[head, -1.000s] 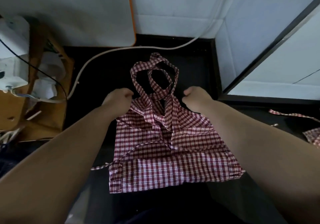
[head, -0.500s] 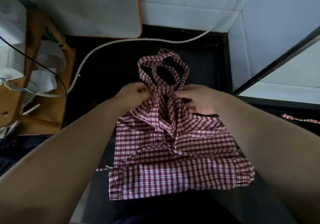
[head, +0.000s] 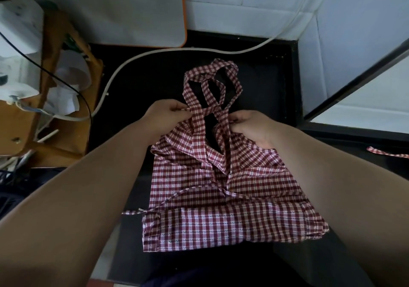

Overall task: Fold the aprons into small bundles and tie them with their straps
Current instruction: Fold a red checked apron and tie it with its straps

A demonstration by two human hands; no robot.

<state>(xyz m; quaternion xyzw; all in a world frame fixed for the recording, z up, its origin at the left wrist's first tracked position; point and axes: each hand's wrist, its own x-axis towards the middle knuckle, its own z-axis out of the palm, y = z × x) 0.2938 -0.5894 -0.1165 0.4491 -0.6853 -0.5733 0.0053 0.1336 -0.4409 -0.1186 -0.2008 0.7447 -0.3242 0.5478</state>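
left hand [head: 164, 116] fingers pinch apron [head: 221, 198] strap | right hand [head: 254, 127] fingers grip apron top

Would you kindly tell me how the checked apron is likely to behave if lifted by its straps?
Probably floppy: the apron lies in soft folds, so it would likely sag and unfold. It looks thin, so likely light. The straps, pinched by the left hand and right hand, loop limply and may tangle.
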